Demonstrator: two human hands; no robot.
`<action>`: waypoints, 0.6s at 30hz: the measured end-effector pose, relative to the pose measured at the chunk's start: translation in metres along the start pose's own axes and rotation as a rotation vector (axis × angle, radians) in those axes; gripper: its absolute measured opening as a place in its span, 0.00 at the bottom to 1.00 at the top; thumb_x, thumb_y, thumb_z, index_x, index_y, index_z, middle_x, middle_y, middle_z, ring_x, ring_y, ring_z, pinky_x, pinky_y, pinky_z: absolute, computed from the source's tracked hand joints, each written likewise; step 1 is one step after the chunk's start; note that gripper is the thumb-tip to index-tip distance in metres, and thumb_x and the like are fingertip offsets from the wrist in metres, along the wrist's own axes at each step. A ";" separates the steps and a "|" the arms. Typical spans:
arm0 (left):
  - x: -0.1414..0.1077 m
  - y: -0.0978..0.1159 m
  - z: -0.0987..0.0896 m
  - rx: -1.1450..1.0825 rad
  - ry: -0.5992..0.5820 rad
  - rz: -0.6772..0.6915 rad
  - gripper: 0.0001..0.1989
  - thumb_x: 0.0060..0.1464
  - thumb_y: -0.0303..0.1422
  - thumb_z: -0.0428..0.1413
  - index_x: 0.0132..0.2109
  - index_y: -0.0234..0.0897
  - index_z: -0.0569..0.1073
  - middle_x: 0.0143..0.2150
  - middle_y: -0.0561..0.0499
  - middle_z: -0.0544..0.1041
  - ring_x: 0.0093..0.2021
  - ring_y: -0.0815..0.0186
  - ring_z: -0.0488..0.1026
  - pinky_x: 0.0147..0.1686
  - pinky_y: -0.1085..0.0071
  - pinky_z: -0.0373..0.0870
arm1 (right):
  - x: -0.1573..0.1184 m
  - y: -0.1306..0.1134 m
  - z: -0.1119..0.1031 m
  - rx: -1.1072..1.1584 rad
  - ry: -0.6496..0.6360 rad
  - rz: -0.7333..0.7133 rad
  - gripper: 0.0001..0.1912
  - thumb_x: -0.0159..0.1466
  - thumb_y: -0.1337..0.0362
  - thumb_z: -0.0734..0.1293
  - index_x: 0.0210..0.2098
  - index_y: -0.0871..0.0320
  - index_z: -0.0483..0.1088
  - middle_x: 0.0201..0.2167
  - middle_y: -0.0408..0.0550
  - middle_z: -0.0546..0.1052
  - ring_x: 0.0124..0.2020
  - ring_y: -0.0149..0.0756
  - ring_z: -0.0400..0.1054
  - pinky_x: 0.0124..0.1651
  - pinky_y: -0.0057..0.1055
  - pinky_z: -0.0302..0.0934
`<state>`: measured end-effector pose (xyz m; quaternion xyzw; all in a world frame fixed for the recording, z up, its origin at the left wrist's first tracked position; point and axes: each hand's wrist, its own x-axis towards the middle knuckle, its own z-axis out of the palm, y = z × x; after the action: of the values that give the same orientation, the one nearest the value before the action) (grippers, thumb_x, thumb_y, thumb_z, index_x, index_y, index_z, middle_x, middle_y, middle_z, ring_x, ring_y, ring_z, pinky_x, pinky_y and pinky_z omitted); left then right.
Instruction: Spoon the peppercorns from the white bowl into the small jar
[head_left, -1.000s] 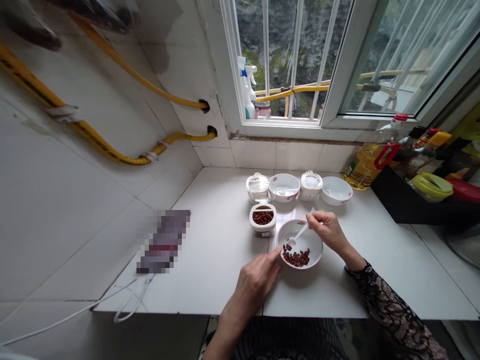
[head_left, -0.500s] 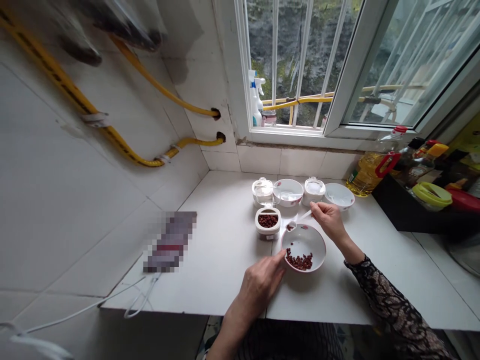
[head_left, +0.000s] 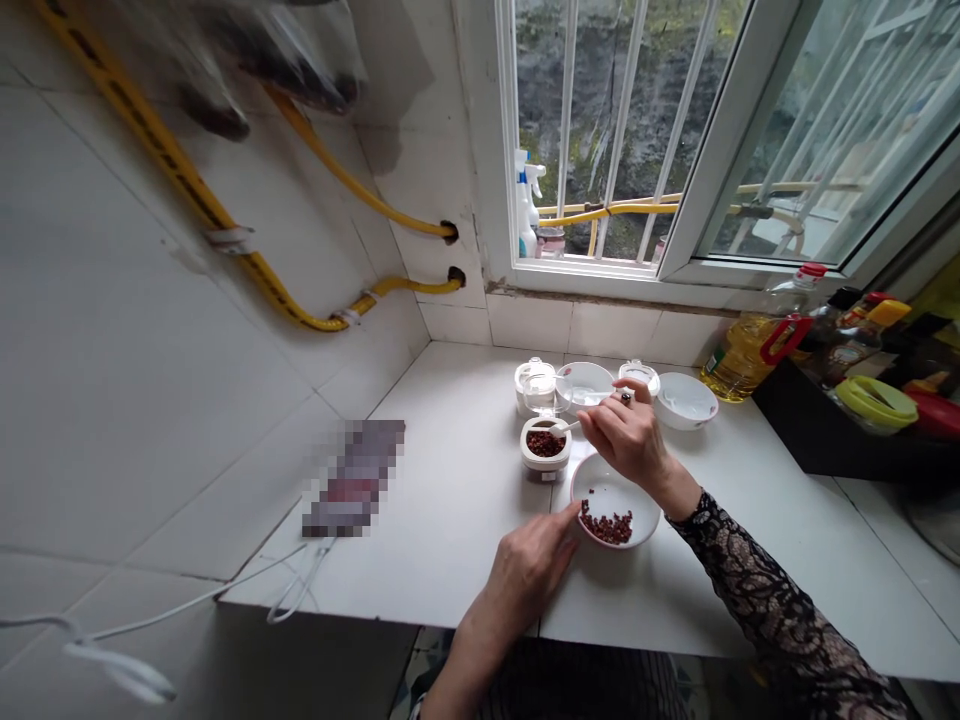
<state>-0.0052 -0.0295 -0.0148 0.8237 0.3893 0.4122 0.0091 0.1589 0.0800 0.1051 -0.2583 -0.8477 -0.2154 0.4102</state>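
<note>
Left hand [head_left: 531, 562]: touches the bowl's [head_left: 611, 490] left rim; grip unclear;
Right hand [head_left: 626, 432]: I hold a spoon [head_left: 568, 428];
Jar [head_left: 537, 463]: beyond the bowl, leftward

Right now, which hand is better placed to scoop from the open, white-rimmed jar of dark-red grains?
Probably your right hand: it holds the small white spoon, whose head is at the mouth of the jar. Your left hand is farther off, at the rim of the round white bowl.
</note>
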 end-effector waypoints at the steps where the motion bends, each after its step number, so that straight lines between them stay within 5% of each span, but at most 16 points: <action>1: 0.000 0.000 0.000 -0.004 -0.008 -0.005 0.20 0.68 0.30 0.46 0.65 0.35 0.59 0.40 0.45 0.80 0.36 0.63 0.78 0.35 0.70 0.76 | -0.001 0.000 -0.003 -0.001 0.005 -0.001 0.18 0.69 0.67 0.60 0.22 0.55 0.60 0.17 0.37 0.67 0.20 0.28 0.54 0.53 0.36 0.58; 7: -0.002 0.000 -0.001 -0.013 -0.023 -0.018 0.22 0.67 0.29 0.47 0.66 0.35 0.59 0.43 0.44 0.80 0.38 0.63 0.79 0.36 0.69 0.76 | -0.023 0.013 -0.016 0.139 0.052 0.162 0.20 0.69 0.69 0.60 0.20 0.55 0.57 0.13 0.34 0.62 0.17 0.26 0.51 0.47 0.34 0.60; 18: -0.002 0.000 -0.002 -0.022 -0.035 -0.036 0.19 0.67 0.29 0.47 0.63 0.36 0.61 0.40 0.46 0.79 0.35 0.63 0.78 0.34 0.70 0.75 | -0.074 0.011 -0.006 0.207 -0.217 0.183 0.21 0.68 0.67 0.61 0.19 0.56 0.56 0.14 0.35 0.63 0.17 0.26 0.51 0.44 0.31 0.58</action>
<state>-0.0074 -0.0315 -0.0144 0.8235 0.3994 0.4017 0.0327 0.2087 0.0655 0.0506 -0.3125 -0.8777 -0.0597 0.3585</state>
